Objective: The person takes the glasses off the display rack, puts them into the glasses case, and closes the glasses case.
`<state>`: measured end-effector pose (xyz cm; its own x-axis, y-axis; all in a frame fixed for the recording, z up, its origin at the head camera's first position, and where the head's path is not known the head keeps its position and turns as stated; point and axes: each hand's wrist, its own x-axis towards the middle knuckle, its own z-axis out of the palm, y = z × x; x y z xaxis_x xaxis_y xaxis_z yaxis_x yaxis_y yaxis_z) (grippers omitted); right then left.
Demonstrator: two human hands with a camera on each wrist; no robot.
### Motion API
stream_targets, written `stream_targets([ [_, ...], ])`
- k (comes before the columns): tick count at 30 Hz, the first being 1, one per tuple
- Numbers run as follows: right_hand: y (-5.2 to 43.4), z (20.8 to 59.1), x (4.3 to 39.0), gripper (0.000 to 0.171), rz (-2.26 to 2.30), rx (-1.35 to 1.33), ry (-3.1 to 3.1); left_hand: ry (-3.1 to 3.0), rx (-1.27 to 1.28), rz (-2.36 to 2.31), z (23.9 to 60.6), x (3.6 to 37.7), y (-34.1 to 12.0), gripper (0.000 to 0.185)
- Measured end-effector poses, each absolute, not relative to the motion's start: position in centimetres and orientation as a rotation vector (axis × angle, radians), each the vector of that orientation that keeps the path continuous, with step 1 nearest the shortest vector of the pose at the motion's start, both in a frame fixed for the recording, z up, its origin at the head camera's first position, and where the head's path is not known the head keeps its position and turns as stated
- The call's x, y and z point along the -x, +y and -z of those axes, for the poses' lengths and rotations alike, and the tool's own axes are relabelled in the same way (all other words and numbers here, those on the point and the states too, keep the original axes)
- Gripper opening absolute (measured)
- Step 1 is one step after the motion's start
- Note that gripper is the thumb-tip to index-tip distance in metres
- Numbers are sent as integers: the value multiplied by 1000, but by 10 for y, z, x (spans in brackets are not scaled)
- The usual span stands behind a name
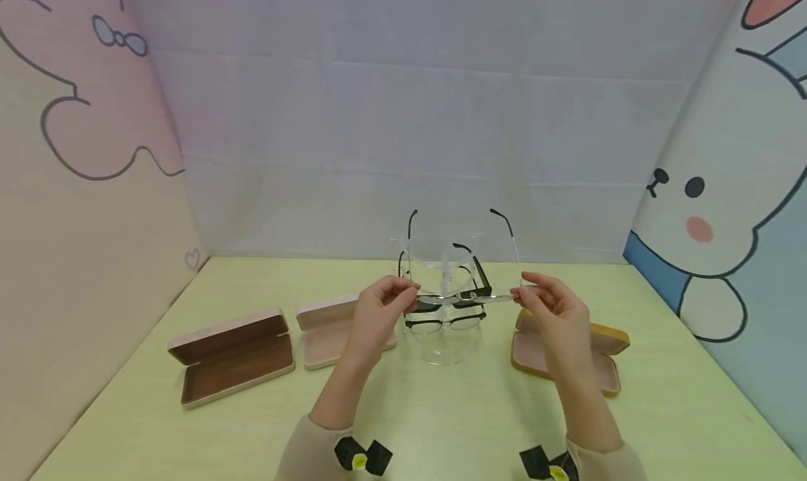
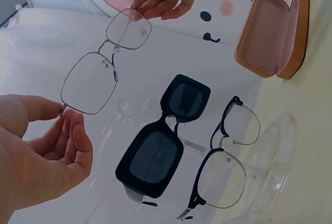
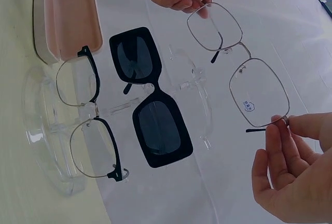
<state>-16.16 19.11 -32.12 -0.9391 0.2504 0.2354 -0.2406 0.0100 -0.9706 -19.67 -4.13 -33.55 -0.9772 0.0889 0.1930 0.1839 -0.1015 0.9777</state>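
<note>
A pair of thin metal-rimmed glasses [image 2: 89, 86] is held up level between both hands, temples unfolded and pointing away toward the back wall. My left hand [image 1: 376, 320] pinches its left hinge corner between thumb and fingers. At the opposite hinge corner my right hand [image 1: 561, 323] pinches the frame the same way. A small printed mark shows on one lens. Below the held pair, a clear display stand [image 2: 282, 149] carries black sunglasses [image 3: 161, 125] and, lower down, black-browed half-rim glasses [image 1: 466, 322]. The stand's upper arms bear no glasses.
Left of the stand lie an open case with a brown lining [image 1: 233, 365] and an open pale case with a pink lining [image 1: 321, 351], partly behind the left arm. An open mustard-coloured case [image 1: 610, 337] lies at the right, partly covered by the right arm. A white cloth [image 1: 403, 131] hangs behind the table.
</note>
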Motion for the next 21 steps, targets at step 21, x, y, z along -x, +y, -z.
stream_targets([
  [21, 187, 320, 152, 19, -2053, -79, -1944, -2089, 366, 2204, 327, 188, -53, 17],
])
